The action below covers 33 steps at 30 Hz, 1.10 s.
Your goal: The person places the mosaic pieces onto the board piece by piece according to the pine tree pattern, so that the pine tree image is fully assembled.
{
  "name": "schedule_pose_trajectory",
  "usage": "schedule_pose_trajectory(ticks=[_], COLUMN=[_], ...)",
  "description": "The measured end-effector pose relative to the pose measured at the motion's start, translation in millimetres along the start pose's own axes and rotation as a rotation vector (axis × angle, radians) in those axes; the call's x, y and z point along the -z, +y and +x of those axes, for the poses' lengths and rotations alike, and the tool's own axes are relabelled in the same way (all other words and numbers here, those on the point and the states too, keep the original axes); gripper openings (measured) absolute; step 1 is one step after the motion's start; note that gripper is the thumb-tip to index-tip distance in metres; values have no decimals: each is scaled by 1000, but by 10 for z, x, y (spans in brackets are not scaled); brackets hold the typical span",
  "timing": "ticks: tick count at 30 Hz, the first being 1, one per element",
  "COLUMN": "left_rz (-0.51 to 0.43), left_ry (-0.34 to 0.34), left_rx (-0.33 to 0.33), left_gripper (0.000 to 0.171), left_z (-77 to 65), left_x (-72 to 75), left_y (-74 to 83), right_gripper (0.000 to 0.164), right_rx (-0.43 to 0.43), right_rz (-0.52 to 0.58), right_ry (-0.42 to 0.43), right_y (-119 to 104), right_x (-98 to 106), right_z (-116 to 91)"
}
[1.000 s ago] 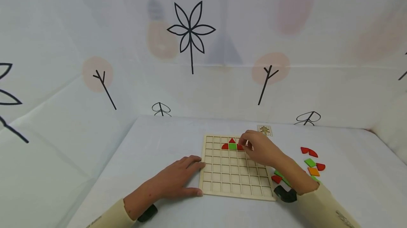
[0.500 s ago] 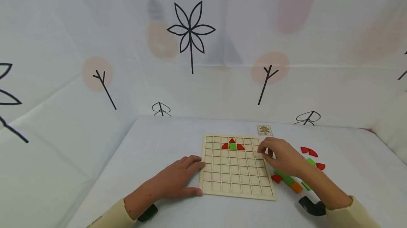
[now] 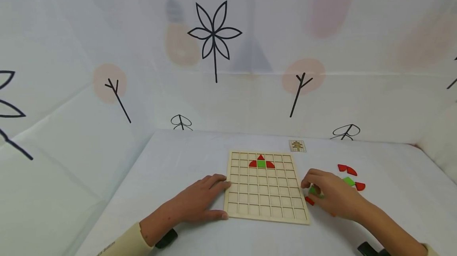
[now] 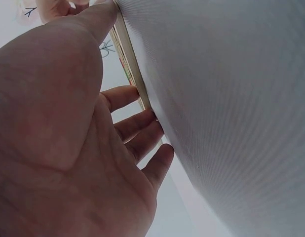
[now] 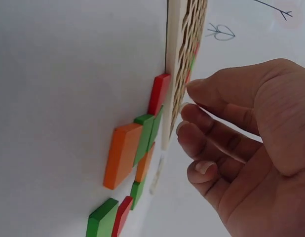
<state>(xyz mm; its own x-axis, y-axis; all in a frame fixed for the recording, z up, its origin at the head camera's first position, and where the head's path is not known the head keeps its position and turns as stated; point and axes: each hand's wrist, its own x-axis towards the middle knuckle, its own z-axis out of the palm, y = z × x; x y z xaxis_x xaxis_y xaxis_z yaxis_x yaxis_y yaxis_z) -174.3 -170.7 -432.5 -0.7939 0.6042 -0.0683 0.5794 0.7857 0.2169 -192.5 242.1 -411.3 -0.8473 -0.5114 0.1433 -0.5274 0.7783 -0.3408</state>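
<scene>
R hand (image 3: 333, 192) loosely bent, nothing in it, over loose pcs (image 3: 348, 181); L hand (image 3: 200, 198) at board (image 3: 265, 199).
Wooden grid board lies flat on white table (image 3: 178, 160), mid-view. Near its far edge: green square (image 3: 261, 164), red triangle (image 3: 260, 157) above it, a red rounded pc either side. Small picture card (image 3: 297, 146) just beyond. Loose red, green & orange pcs lie to board's right, under & past R hand; a red block (image 5: 159, 94) is just beside the rim, can't tell if touching. L hand's fingers relaxed, tips against left rim. Step looks like picking up a pc: best to pinch one by its sides, w/out nudging close neighbours, e.g. orange block (image 5: 122, 155), w/ light L-hand pressure so board doesn't slide.
</scene>
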Motion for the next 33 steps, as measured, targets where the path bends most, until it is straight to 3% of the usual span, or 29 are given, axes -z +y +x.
schedule_pose_trajectory(ticks=[6, 12, 21, 33], left_rz=[-1, 0, 7, -10], left_ry=[-5, 6, -5, -15], left_rx=[2, -11, 2, 7], left_gripper=[85, 84, 86, 85], left_z=[-2, 4, 4, -1], left_x=[2, -4, -4, 12], left_y=[2, -8, 6, 12], right_gripper=[32, 34, 34, 30], right_rx=[55, 86, 82, 38], right_rz=[-19, -14, -54, 9], right_ry=[41, 14, -20, -137], right_y=[25, 51, 38, 68], right_x=[-33, -42, -71, -14], right_z=[-127, -176, -186, -192])
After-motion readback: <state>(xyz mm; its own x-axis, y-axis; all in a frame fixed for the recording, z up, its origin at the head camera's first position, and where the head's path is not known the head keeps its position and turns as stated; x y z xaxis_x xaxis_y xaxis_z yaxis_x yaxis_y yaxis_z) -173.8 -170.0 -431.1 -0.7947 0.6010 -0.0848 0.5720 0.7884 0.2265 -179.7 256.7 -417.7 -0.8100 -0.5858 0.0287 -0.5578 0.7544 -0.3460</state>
